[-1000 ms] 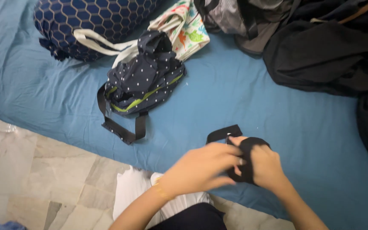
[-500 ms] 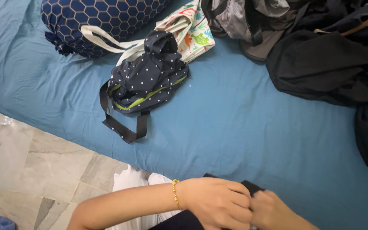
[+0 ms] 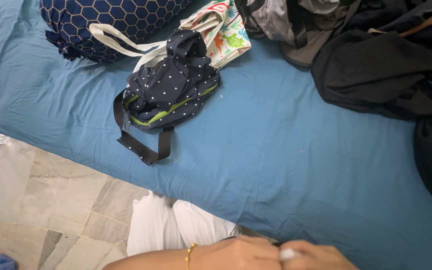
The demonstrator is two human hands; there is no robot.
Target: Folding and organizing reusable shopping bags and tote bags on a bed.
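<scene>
Both hands meet at the bottom edge: left hand and right hand pinch something small and pale between them, mostly hidden. Dotted navy bag lies well ahead-left on the blue mattress.

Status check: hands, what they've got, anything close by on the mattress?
Left hand and right hand touching at bottom edge, pinching a small pale item, kind unclear. White cloth beside them. Polka-dot bag apart on blue sheet.
</scene>
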